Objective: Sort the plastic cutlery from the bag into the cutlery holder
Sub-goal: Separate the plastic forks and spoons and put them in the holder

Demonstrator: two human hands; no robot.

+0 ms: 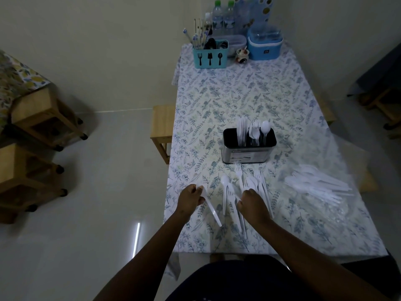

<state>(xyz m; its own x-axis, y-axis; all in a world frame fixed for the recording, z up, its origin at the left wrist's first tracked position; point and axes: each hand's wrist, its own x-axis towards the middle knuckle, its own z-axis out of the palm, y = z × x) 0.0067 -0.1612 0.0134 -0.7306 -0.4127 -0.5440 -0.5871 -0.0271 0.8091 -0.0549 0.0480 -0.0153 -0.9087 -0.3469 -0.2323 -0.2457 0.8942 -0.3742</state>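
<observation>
A black and steel cutlery holder (pixel 249 151) stands mid-table with white plastic knives, forks and spoons upright in it. In front of it lies a loose pile of white plastic cutlery (pixel 240 187). My left hand (pixel 189 198) grips one white piece (pixel 211 206) near its head, the handle pointing toward me. My right hand (pixel 251 204) is curled over the pile, pinching a piece; which one is hidden by the fingers. A clear plastic bag (pixel 321 187) with several more white pieces lies at the right.
The floral tablecloth (pixel 217 94) covers the table. At the far end stand a teal cutlery caddy (pixel 210 57), water bottles (pixel 223 18), a blue container (pixel 264 45) and a small ceramic jar (pixel 242 56). Wooden stools (pixel 43 114) stand on the floor at left.
</observation>
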